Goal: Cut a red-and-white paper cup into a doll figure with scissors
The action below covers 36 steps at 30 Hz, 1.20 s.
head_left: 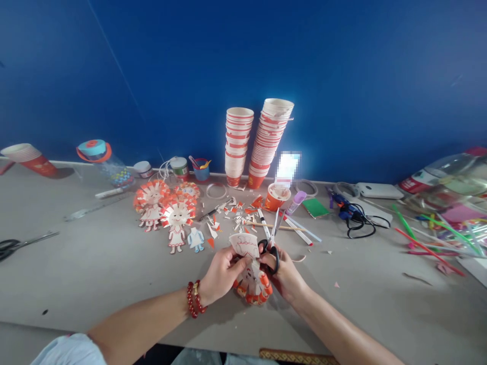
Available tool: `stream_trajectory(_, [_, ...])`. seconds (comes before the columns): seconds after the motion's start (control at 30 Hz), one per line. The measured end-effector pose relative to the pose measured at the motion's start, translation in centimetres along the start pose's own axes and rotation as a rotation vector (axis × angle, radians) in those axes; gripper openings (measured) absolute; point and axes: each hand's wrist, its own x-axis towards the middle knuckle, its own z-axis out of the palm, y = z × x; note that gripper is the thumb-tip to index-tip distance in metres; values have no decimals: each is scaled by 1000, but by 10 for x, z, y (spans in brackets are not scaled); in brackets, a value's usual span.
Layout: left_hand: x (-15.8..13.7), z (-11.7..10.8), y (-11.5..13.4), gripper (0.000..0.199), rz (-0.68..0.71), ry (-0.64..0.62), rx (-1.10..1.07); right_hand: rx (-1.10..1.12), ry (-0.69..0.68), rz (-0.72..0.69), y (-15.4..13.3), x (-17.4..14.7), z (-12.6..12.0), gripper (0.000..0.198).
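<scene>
left hand [220,274] clamped on paper cup cutout [251,276] above worktop [95,263] | right hand [283,271] closed in scissors [269,248] | cutout light, flimsy, tears easily; best pinched near uncut centre

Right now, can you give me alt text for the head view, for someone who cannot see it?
The left hand holds a cut paper-cup craft while the right hand works black-handled scissors at it, over a grey table. Beyond lie paper scraps, finished cup dolls and two stacks of paper cups against a blue wall.
</scene>
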Motion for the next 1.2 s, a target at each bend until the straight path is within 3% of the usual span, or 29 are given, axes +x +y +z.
stream_trajectory(0.23, [4,-12,4,27,-75,95,-60,-90,89,-69,-5,6,-14,18])
stream_trajectory(0.43, [8,-19,7,28,-121,3,-112,-700,-54,-242,-23,0,-18,14])
stream_trajectory(0.5, [9,-21,5,28,-148,-22,-91,-766,-87,-259,-26,-3,-16,18])
stream_trajectory(0.6, [10,-23,2,28,-162,-67,-43,-630,-80,-277,-25,-6,-11,28])
stream_trajectory(0.77, [13,-19,4,27,-123,-157,14,-433,2,-237,-14,-5,-3,26])
stream_trajectory(1.1, [11,-28,14,33,-125,-177,-309,-106,222,-256,-11,3,-8,25])
stream_trajectory(1.2, [13,-28,11,40,-175,-169,-286,-45,258,-241,-12,3,-9,26])
